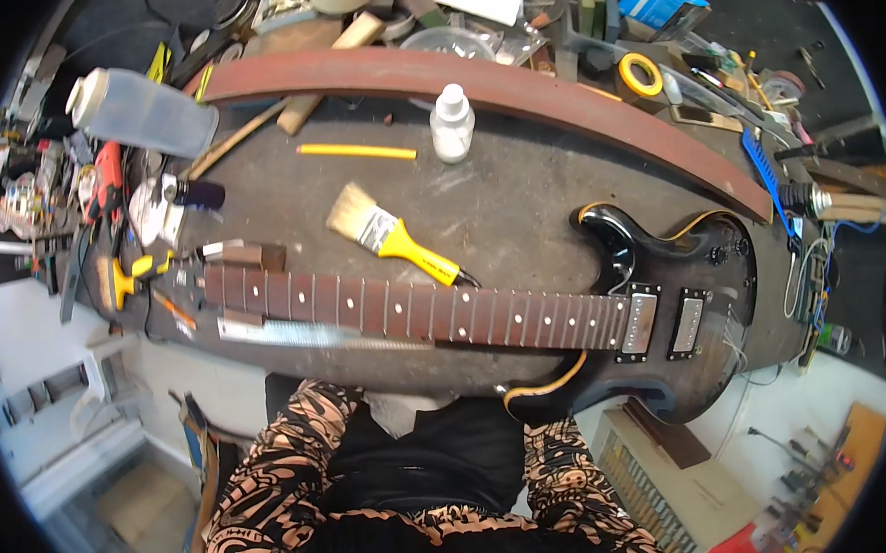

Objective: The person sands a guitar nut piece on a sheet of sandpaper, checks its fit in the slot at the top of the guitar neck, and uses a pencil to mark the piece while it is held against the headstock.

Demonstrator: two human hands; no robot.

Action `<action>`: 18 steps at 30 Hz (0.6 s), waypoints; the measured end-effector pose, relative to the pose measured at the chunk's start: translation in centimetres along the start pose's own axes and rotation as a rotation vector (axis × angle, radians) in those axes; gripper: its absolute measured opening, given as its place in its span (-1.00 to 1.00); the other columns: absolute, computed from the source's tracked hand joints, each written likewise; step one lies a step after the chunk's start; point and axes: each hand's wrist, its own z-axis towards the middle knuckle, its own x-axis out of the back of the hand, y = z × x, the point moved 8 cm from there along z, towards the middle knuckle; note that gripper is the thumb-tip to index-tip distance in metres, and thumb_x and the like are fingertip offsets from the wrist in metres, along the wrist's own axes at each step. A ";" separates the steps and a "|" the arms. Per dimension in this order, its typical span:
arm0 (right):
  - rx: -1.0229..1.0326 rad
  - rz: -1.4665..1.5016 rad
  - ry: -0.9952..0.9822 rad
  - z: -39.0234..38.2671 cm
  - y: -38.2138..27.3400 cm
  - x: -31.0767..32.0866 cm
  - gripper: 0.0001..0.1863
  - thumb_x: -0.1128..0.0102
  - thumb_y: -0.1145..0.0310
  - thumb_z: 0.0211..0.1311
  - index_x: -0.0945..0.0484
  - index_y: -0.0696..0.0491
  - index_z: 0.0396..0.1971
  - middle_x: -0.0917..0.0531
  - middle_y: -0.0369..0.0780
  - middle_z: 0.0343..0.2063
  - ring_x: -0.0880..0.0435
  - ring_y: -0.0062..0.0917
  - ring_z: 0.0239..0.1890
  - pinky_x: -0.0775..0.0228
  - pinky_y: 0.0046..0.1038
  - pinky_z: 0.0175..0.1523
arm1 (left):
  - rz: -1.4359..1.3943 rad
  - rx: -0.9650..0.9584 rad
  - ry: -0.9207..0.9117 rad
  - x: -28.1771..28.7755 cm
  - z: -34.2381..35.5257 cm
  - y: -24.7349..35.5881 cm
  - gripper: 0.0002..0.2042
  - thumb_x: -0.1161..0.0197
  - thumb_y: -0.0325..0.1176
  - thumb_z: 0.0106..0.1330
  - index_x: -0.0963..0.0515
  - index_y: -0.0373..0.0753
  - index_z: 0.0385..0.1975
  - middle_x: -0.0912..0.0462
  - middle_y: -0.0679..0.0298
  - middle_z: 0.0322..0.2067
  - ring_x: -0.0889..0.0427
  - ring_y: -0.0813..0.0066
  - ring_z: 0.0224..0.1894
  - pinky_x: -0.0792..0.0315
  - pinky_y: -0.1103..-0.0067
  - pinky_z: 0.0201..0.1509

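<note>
Neither of my hands shows. My left forearm (289,449), in a black-patterned sleeve, reaches up to the table's near edge and ends there. My right forearm (578,474) runs up to the lower edge of an electric guitar, with its hand hidden. The black guitar body (664,258) lies face up at the right, without strings across its two pickups. Its brown fretboard (421,310) stretches left over the table. A metal ruler (320,334) lies along the neck's near side. Beyond the neck rests a paintbrush (405,244) with a yellow handle.
A white bottle (452,127) stands upright near a yellow pencil (357,152). Behind them, a long curved reddish-brown beam (533,86) spans the table. A translucent container (146,111) lies at the left. Tape rolls and tools crowd the far side; a yellow clamp (127,278) sits near the headstock.
</note>
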 end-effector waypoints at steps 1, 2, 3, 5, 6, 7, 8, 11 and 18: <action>-0.006 -0.012 -0.019 -1.0 0.3 0.7 -0.59 -0.36 0.36 0.57 -0.62 0.15 0.30 -0.65 -0.09 0.33 -0.62 -0.24 0.37 -0.42 -0.23 0.50 | -0.009 -0.011 0.013 -0.3 -0.7 1.1 -0.46 -0.43 0.04 0.41 -0.74 -0.25 0.19 -0.78 -0.13 0.17 -0.73 -0.18 0.23 -0.54 0.04 0.40; -0.005 -0.024 -0.051 -1.5 0.1 1.0 -0.59 -0.36 0.36 0.57 -0.62 0.15 0.30 -0.64 -0.10 0.33 -0.62 -0.24 0.36 -0.42 -0.23 0.50 | -0.014 -0.014 0.034 -0.6 -1.3 1.5 -0.46 -0.43 0.04 0.41 -0.74 -0.25 0.19 -0.78 -0.13 0.17 -0.73 -0.18 0.22 -0.54 0.04 0.40; 0.007 -0.034 -0.118 -1.5 -0.3 0.2 -0.60 -0.36 0.37 0.57 -0.62 0.15 0.30 -0.64 -0.10 0.33 -0.62 -0.25 0.36 -0.42 -0.23 0.50 | -0.002 0.004 0.079 -0.9 -3.1 1.5 -0.46 -0.44 0.04 0.41 -0.74 -0.26 0.19 -0.78 -0.13 0.16 -0.73 -0.19 0.22 -0.54 0.04 0.40; 0.015 -0.047 -0.192 -2.6 -0.5 -0.1 -0.61 -0.35 0.39 0.57 -0.62 0.15 0.30 -0.64 -0.11 0.33 -0.61 -0.27 0.36 -0.42 -0.24 0.50 | -0.013 0.006 0.122 -1.7 -5.0 2.2 -0.46 -0.44 0.04 0.40 -0.75 -0.26 0.19 -0.78 -0.13 0.16 -0.73 -0.19 0.22 -0.54 0.04 0.40; 0.008 -0.055 -0.206 -3.6 -0.4 0.4 -0.61 -0.35 0.40 0.57 -0.62 0.15 0.29 -0.64 -0.12 0.33 -0.61 -0.28 0.36 -0.42 -0.24 0.50 | -0.047 0.010 0.104 -1.7 -5.0 3.1 -0.46 -0.44 0.04 0.40 -0.75 -0.26 0.18 -0.79 -0.13 0.16 -0.73 -0.19 0.22 -0.54 0.04 0.40; -0.001 -0.058 -0.225 -4.7 -0.3 0.8 -0.61 -0.35 0.40 0.57 -0.62 0.15 0.29 -0.63 -0.12 0.33 -0.61 -0.28 0.36 -0.42 -0.24 0.50 | -0.086 0.030 0.049 -2.0 -5.2 4.0 -0.46 -0.44 0.04 0.40 -0.75 -0.26 0.18 -0.79 -0.13 0.15 -0.73 -0.19 0.22 -0.54 0.04 0.40; -0.010 -0.061 -0.256 -5.5 -0.5 0.5 -0.62 -0.35 0.41 0.57 -0.62 0.15 0.29 -0.63 -0.13 0.33 -0.61 -0.29 0.36 -0.42 -0.24 0.50 | -0.143 0.085 -0.073 -0.6 -5.0 5.3 -0.40 -0.51 0.06 0.29 -0.73 -0.25 0.20 -0.77 -0.14 0.16 -0.71 -0.23 0.24 -0.55 0.07 0.39; -0.058 0.039 -0.385 -10.2 -2.7 -1.4 -0.63 -0.34 0.43 0.57 -0.62 0.15 0.28 -0.62 -0.14 0.33 -0.61 -0.32 0.36 -0.41 -0.25 0.51 | -0.221 0.187 -0.228 3.2 -7.8 7.7 -0.21 -0.63 0.01 0.11 -0.61 -0.23 0.36 -0.67 -0.19 0.26 -0.64 -0.28 0.31 -0.56 0.08 0.38; 0.108 0.338 -0.424 -19.8 -8.2 -5.8 -0.67 -0.30 0.49 0.57 -0.61 0.16 0.24 -0.63 -0.22 0.20 -0.64 -0.49 0.28 -0.46 -0.40 0.45 | -0.469 0.093 0.021 6.7 -20.9 6.4 -0.01 -0.71 -0.30 -0.04 -0.38 -0.21 0.52 -0.57 -0.14 0.34 -0.62 -0.24 0.36 -0.56 0.11 0.45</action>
